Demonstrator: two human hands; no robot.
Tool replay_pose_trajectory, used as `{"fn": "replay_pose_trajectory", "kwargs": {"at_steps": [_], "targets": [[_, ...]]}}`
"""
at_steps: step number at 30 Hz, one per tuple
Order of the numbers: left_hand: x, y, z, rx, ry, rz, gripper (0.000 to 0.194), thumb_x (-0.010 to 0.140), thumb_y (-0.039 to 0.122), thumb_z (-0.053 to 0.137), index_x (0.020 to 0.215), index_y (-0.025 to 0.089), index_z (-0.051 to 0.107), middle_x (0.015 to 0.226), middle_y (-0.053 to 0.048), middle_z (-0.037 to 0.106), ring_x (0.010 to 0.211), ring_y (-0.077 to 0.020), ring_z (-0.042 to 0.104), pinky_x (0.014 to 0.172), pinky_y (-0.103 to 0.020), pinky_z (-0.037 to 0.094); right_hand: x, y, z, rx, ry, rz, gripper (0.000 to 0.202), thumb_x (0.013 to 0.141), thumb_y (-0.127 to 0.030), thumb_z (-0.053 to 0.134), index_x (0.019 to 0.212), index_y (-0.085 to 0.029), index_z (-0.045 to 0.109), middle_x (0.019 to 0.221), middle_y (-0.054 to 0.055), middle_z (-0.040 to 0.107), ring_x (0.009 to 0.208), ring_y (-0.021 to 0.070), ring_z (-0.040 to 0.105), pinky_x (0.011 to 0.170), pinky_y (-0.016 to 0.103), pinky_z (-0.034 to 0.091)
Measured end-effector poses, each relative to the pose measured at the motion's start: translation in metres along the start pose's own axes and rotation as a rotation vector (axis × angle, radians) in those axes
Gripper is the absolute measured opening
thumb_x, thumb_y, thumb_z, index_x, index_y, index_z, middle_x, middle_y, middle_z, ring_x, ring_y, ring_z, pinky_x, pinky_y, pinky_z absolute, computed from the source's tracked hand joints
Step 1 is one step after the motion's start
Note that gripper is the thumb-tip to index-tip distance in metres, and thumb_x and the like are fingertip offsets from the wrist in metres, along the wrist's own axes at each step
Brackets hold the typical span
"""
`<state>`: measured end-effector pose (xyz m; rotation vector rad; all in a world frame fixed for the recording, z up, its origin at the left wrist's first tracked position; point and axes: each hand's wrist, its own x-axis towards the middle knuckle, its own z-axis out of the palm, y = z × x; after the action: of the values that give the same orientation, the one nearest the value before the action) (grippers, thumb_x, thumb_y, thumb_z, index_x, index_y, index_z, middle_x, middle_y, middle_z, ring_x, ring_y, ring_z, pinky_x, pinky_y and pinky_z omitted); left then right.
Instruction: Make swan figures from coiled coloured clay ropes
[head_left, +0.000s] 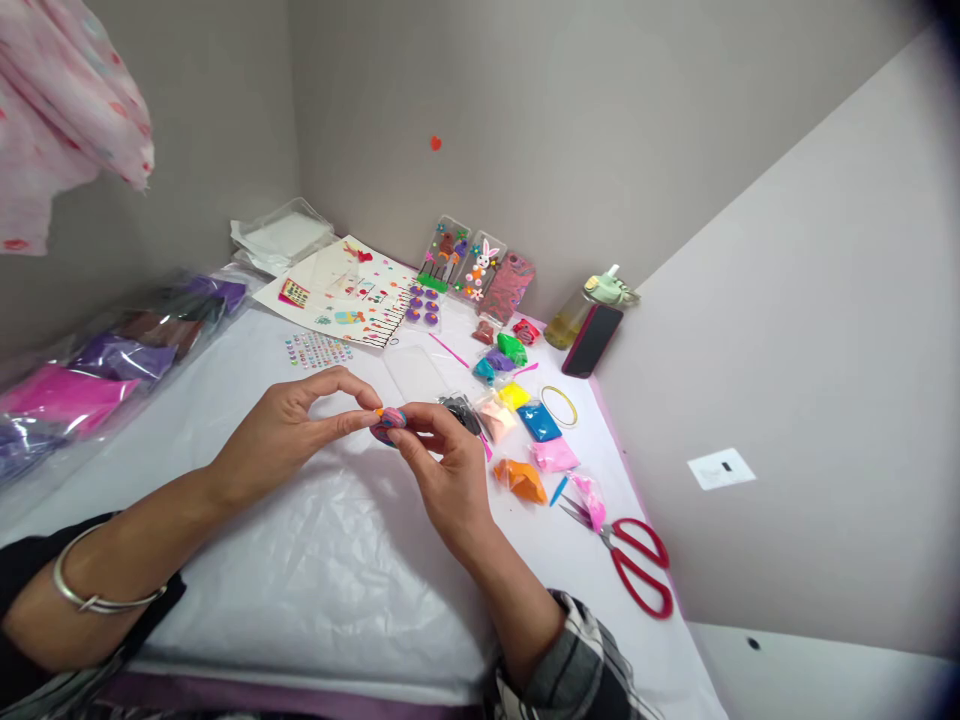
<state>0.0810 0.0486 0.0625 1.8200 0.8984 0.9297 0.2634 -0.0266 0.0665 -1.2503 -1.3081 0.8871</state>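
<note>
Between my hands, above the white-covered table, is a small lump of modelling clay (388, 424) swirled in pink, blue and orange. My left hand (289, 428) pinches its left edge, at an orange spot, with thumb and forefinger. From the other side my right hand (450, 468) grips the lump between thumb and fingers, hiding part of it. Just behind the right fingers lies a black packet (460, 410). Beyond them a clear phone case (415, 374) lies flat.
Bags of coloured clay, such as an orange one (520, 481) and a blue one (540, 421), lie right of my hands. Red-handled scissors (634, 560) are near the right edge. Behind stand decorated phone cases (484, 265), a phone (592, 341) and a bottle (574, 318).
</note>
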Motion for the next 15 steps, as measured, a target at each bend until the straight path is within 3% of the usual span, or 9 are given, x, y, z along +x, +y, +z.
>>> {"fn": "replay_pose_trajectory", "kwargs": {"at_steps": [7, 11, 15], "targets": [[-0.0006, 0.0024, -0.0004, 0.026, 0.039, 0.031, 0.027, 0.087, 0.058, 0.071, 0.090, 0.032, 0.073, 0.096, 0.003, 0.073, 0.096, -0.0233, 0.067, 0.093, -0.036, 0.048, 0.0007, -0.0018, 0.0004, 0.013, 0.006, 0.012, 0.013, 0.089, -0.033, 0.074, 0.097, -0.023, 0.075, 0.099, 0.004, 0.077, 0.095, 0.0227, 0.074, 0.083, 0.036, 0.061], [-0.0018, 0.0002, 0.0000, 0.100, 0.180, 0.245, 0.014, 0.090, 0.047, 0.072, 0.094, 0.033, 0.072, 0.095, 0.005, 0.075, 0.096, -0.0214, 0.069, 0.116, -0.044, 0.040, 0.0025, -0.0019, 0.0006, 0.151, 0.001, 0.059, 0.013, 0.086, -0.032, 0.076, 0.095, -0.023, 0.075, 0.097, 0.003, 0.078, 0.090, 0.0217, 0.076, 0.083, 0.036, 0.063], [-0.0005, -0.0016, 0.0011, 0.184, 0.189, 0.409, 0.003, 0.093, 0.033, 0.071, 0.094, 0.034, 0.073, 0.091, 0.006, 0.075, 0.091, -0.0186, 0.070, 0.126, -0.049, 0.028, 0.0047, -0.0023, -0.0014, 0.276, -0.047, 0.121, 0.022, 0.080, -0.040, 0.081, 0.092, -0.023, 0.074, 0.090, 0.002, 0.078, 0.085, 0.0208, 0.076, 0.081, 0.036, 0.065]]}}
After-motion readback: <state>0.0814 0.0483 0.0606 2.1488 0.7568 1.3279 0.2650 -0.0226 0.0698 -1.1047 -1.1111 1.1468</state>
